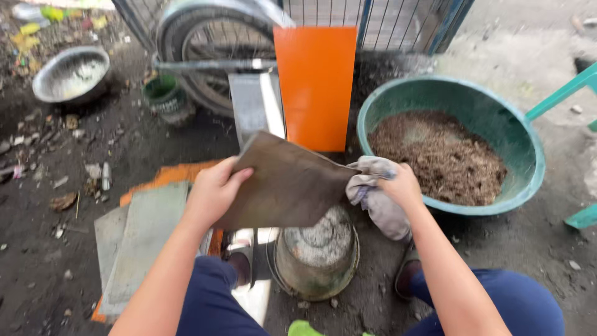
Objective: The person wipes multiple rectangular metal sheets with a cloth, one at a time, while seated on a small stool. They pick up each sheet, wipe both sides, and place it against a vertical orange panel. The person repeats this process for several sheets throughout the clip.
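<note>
Brown and dirty, the flat plate (pixel 286 186) is pinched at its edge by the left hand (pixel 212 190) above the small bucket (pixel 318 255), while the right hand (pixel 401 185) squeezes a grey rag (pixel 376 199) against it, so it might slip and fall.

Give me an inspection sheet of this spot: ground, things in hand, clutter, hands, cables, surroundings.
Surface: dark, dirty ground with scattered debris.
Job's things: brown flat panel held tilted above a metal bucket; grey cloth at the panel's edge.
Clutter: grey boards, green basin of brown crumbly material, metal bowl, small green pot.
Hands: left hand grips the panel; right hand clutches the cloth.
Cables: nothing seen.
Surroundings: orange panel, wheel, wire fence.
</note>
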The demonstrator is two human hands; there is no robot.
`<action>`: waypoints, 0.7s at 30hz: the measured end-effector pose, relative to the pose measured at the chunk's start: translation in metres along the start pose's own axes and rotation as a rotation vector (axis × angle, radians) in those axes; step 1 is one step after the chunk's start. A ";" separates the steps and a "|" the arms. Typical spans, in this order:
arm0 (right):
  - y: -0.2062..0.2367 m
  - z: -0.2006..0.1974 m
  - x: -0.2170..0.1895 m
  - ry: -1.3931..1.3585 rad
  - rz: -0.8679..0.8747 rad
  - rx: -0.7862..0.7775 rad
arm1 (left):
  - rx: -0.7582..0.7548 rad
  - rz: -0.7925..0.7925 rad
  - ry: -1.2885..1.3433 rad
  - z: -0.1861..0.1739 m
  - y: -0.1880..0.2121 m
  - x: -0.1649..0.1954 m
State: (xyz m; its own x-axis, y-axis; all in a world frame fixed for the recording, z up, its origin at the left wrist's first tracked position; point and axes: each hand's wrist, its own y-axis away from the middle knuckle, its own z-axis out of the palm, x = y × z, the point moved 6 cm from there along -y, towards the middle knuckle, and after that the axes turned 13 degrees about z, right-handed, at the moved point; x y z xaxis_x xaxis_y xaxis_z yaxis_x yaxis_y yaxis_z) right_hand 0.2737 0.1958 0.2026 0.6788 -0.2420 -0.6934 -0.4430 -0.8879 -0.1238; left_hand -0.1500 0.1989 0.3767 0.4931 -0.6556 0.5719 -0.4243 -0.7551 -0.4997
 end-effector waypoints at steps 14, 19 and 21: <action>0.131 0.082 -0.184 -0.014 -0.275 -0.273 | 0.227 -0.902 0.829 0.192 0.163 -0.206; 0.187 0.181 -0.159 0.337 -0.235 -0.360 | 0.399 -1.145 0.948 0.241 0.240 -0.234; 0.182 0.191 -0.128 0.382 -0.152 -0.378 | 0.400 -1.158 0.976 0.251 0.257 -0.236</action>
State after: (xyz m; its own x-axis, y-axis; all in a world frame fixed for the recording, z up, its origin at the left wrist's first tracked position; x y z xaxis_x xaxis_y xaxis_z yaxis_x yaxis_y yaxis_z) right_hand -0.0060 0.1404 0.1333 0.9138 -0.1622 -0.3724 -0.1303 -0.9854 0.1093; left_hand -0.1851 0.1608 -0.0499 -0.3350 0.3903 0.8576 0.1225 -0.8844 0.4504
